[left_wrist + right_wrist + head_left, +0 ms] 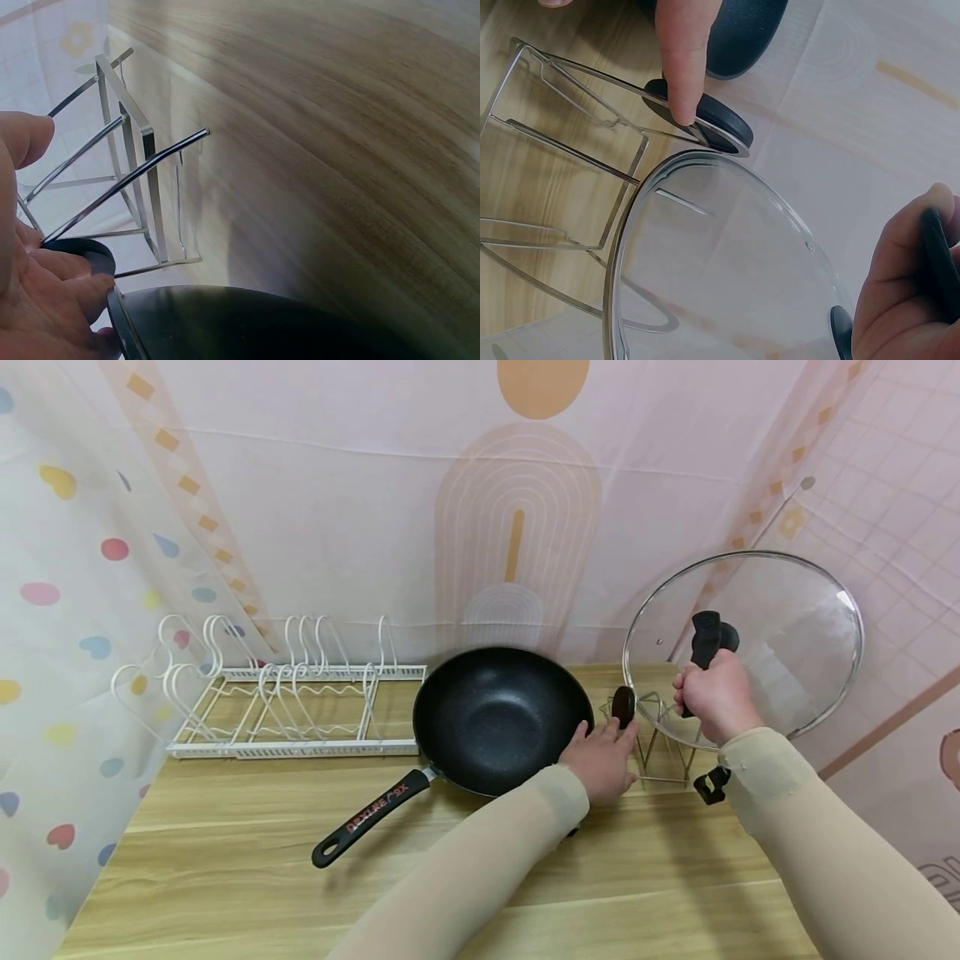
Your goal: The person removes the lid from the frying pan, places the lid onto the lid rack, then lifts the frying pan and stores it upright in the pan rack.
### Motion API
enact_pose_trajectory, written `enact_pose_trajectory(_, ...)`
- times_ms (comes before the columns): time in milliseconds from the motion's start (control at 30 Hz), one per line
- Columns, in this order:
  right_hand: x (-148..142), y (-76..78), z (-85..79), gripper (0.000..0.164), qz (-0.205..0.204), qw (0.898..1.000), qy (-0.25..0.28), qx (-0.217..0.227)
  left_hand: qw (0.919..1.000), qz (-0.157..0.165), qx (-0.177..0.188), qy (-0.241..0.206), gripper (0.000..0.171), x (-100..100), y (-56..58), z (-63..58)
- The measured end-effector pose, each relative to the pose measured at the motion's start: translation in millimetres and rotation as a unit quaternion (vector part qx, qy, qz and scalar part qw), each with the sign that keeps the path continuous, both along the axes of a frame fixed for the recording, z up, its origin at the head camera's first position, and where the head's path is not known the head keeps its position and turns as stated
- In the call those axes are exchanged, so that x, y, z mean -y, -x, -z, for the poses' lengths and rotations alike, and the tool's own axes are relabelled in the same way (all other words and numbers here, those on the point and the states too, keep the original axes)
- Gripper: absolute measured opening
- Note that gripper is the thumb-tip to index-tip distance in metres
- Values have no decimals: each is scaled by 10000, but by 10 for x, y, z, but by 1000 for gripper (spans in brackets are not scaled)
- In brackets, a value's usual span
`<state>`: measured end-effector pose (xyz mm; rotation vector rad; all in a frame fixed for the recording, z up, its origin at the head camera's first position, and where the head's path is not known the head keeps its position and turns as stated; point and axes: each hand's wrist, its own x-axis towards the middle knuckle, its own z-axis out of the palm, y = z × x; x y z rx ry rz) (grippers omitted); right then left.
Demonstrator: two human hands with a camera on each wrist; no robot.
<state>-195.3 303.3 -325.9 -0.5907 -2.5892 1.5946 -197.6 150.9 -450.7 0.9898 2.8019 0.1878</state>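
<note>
My right hand (720,689) grips the black handle (705,643) of a round glass lid (795,643) with a metal rim. The lid is tilted up over a wire stand (663,760), its lower rim at the stand in the right wrist view. My left hand (600,760) reaches past the right side of a black wok (498,727). Its extended fingers touch the dark oval disc (623,706) on the stand, and one fingertip rests on that disc (720,124) in the right wrist view. The left thumb (30,139) stands apart from the fingers.
A white wire rack (300,749) with upright loops stands left of the wok. The wok's long handle (371,818) points toward the front left of the wooden table (225,860). Patterned curtains (337,527) hang behind and at the sides.
</note>
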Motion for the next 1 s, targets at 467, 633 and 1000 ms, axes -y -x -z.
enact_pose_trajectory(467, 32, 3, 86, 53, -123, 9997, -190, 98, 9999, -71, -109, 39, 78, 6, 21, 40)
enact_pose_trajectory(633, 45, -1, 121, 49, -210, 9994, -233, 160, 9998, -72, -196, 33, 78, 12, 28, 53)
enact_pose_trajectory(1000, 69, 2, 200, 48, -415, 9986, -312, 128, 9998, -133, -122, -58, 77, 35, 26, 40)
